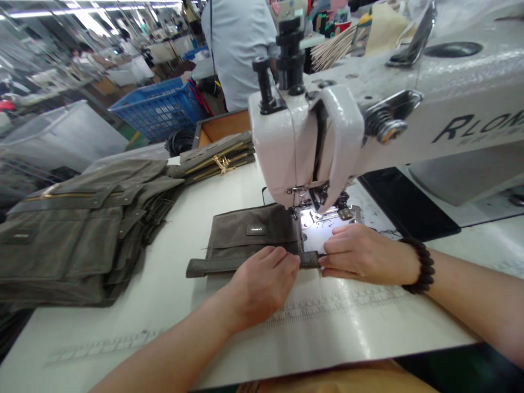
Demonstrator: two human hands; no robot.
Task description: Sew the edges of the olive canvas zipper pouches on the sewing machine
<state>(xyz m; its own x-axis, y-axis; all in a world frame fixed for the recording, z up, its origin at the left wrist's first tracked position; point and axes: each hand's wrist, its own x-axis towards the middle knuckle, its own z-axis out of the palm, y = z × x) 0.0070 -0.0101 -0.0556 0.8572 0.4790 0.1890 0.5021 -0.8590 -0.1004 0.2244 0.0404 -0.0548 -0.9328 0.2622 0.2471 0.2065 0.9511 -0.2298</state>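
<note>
An olive-brown fabric pocket panel (233,229) with a small dark label (256,230) lies flat beside the needle of the white sewing machine (278,147). Along its near edge runs a stitched strap (216,266). My left hand (266,281) presses on the strap and panel with its fingers curled together. At the strap's right end, my right hand (360,254) pinches the tip between thumb and fingers. A lamp lights the needle plate (327,226) just behind my right fingers. The panel's right edge sits at the presser foot.
Stacked olive fabric pieces (82,234) cover the table's left side. More pieces with gold zippers (223,162) lie behind. A printed ruler (307,312) crosses the white tabletop. Beyond stand a blue basket (159,112) and a person in a light shirt (241,49).
</note>
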